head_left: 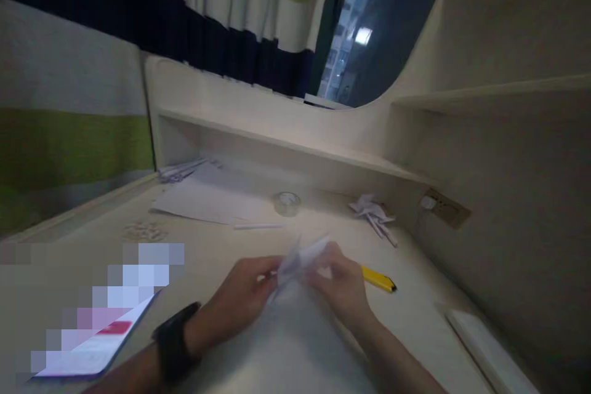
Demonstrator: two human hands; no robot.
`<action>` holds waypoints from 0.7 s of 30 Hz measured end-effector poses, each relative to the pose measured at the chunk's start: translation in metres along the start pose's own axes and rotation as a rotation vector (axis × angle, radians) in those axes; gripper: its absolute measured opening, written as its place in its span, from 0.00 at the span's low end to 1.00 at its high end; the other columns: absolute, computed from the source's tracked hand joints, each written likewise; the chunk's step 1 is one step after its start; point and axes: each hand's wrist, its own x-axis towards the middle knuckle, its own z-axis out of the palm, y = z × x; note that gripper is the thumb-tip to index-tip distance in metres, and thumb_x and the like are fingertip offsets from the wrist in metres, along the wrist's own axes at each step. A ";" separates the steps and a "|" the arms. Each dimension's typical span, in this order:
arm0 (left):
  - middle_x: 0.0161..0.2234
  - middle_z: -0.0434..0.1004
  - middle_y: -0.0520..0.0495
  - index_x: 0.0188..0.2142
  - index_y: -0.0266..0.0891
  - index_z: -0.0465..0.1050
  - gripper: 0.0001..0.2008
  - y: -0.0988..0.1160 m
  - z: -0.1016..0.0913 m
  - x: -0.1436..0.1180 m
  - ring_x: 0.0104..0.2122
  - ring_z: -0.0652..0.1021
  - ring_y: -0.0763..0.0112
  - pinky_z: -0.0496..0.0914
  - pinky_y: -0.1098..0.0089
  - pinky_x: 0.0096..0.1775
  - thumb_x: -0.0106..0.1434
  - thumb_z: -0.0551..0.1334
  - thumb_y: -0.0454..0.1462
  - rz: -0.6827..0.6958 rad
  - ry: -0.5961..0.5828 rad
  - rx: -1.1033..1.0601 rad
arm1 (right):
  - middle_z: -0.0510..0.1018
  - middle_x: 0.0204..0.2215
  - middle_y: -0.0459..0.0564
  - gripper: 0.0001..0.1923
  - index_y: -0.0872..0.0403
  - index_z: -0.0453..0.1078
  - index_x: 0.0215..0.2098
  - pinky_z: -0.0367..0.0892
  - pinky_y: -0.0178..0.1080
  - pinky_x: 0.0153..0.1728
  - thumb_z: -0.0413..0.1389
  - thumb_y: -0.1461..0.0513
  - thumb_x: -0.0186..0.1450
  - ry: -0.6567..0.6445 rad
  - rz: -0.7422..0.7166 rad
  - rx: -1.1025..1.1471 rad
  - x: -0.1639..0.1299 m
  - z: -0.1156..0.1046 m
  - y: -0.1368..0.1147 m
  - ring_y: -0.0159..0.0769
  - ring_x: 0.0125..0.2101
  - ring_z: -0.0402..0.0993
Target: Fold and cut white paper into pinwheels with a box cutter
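folding white paper (302, 258) over the desk (415, 320), held just above it, between both hands. left hand (244, 298) with fingers pinching the paper's left edge; right hand (341, 286) with fingers curled, pinching the right side. already creased into a small pointed shape, so several folds look done; final form unclear through blur. finished-looking folded scraps (373, 212) near the back wall, yellow knife (378, 280) just beside the right hand, tape roll (286, 203) beyond.
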 end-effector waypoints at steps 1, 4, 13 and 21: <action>0.43 0.80 0.50 0.49 0.44 0.74 0.17 0.002 0.001 0.000 0.39 0.78 0.67 0.69 0.69 0.42 0.62 0.56 0.31 -0.014 0.000 -0.007 | 0.73 0.22 0.43 0.09 0.52 0.72 0.22 0.63 0.37 0.31 0.69 0.63 0.49 -0.011 -0.028 -0.011 0.000 -0.001 0.000 0.34 0.28 0.68; 0.43 0.80 0.49 0.49 0.43 0.74 0.17 0.005 0.002 0.001 0.39 0.78 0.66 0.69 0.67 0.43 0.62 0.57 0.31 -0.038 0.001 -0.032 | 0.75 0.25 0.44 0.08 0.51 0.73 0.23 0.64 0.38 0.34 0.68 0.64 0.50 -0.017 -0.087 -0.054 0.001 -0.002 0.000 0.35 0.31 0.69; 0.48 0.77 0.48 0.52 0.43 0.71 0.29 0.002 0.001 0.000 0.45 0.76 0.64 0.68 0.64 0.47 0.51 0.55 0.24 0.006 0.007 -0.043 | 0.69 0.30 0.49 0.05 0.51 0.76 0.29 0.65 0.37 0.28 0.64 0.67 0.55 0.123 -0.234 -0.266 -0.007 0.002 0.003 0.35 0.31 0.67; 0.48 0.76 0.46 0.52 0.41 0.71 0.30 0.000 0.000 0.000 0.43 0.76 0.59 0.69 0.63 0.43 0.49 0.54 0.27 0.066 -0.098 -0.351 | 0.79 0.30 0.50 0.10 0.53 0.73 0.37 0.64 0.42 0.31 0.57 0.72 0.60 0.127 -0.481 -0.465 -0.012 0.003 0.008 0.36 0.29 0.69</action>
